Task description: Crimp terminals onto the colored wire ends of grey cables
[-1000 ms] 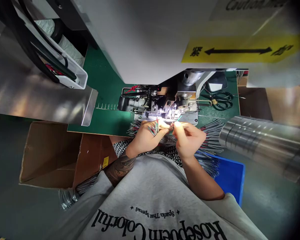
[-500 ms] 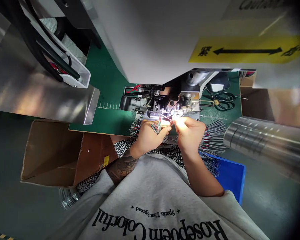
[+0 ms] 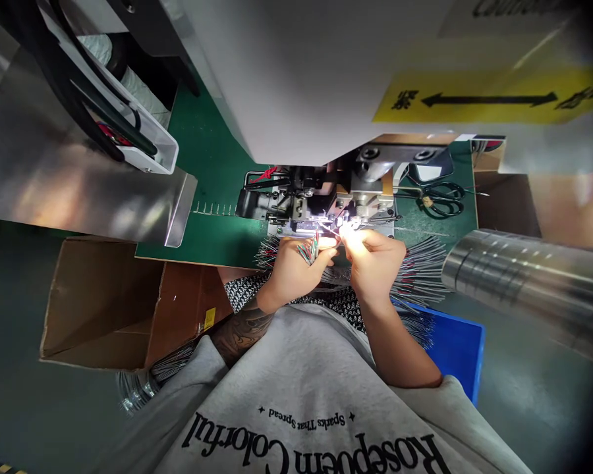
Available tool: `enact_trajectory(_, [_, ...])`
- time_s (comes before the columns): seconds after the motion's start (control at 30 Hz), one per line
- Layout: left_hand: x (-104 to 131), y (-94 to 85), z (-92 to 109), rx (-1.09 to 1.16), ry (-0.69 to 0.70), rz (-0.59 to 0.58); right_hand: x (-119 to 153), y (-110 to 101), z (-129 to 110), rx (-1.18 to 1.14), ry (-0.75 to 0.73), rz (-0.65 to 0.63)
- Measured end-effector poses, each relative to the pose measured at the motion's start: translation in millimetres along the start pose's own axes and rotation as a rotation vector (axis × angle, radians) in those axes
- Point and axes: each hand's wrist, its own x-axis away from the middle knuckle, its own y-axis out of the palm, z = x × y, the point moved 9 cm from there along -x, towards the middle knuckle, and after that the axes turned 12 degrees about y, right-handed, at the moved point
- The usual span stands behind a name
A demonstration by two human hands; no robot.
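Observation:
My left hand point(image 3: 294, 271) is closed around a bunch of thin cables, whose red, green and white wire ends point(image 3: 308, 250) stick up above the thumb. Beside it, my right hand point(image 3: 377, 266) pinches a single thin wire between thumb and finger, right at the front of the crimping machine's lit tooling point(image 3: 346, 209). Glare from the work light hides the exact tip of that wire. Grey cables point(image 3: 418, 270) with stripped coloured ends fan out below and to the right of both hands.
A strip of metal terminals point(image 3: 215, 209) leads in from the left over the green table point(image 3: 202, 141). The white machine housing point(image 3: 286, 79) hangs overhead. A metal cylinder point(image 3: 518, 276) juts in at right, above a blue bin point(image 3: 457, 349). At left stands a cardboard box point(image 3: 101, 303).
Inside the machine, the press head has come down, so a bolted metal block now shows below the housing. Both my hands stay almost in the same place.

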Motion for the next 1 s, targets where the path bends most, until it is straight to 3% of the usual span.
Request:
enact_trajectory(0.3, [-4, -2.3, 1, -0.008, 0.039, -0.019, 21, -9, -11, 0.059, -0.156, -0.011])
enact_trajectory(0.43, [-4, -2.7, 0, 0.017, 0.016, 0.004, 29, -13, -16, 0.137, -0.231, 0.042])
enact_trajectory(0.6, [-5, -3.3, 7, 0.034, 0.044, -0.01, 23, -12, -9, 0.083, -0.153, 0.054])
enact_trajectory(0.7, [-3, -8.5, 12, 0.075, 0.066, 0.01, 16, -11, -6, 0.051, -0.095, -0.007])
enact_trajectory(0.87, [1, -10.2, 8, 0.226, -0.005, 0.044, 13, -3, -12, 0.123, -0.088, -0.218])
enact_trajectory(1.0, [-3, -10.5, 9, 0.214, -0.039, 0.098, 11, -2, -18, 0.188, -0.096, -0.289])
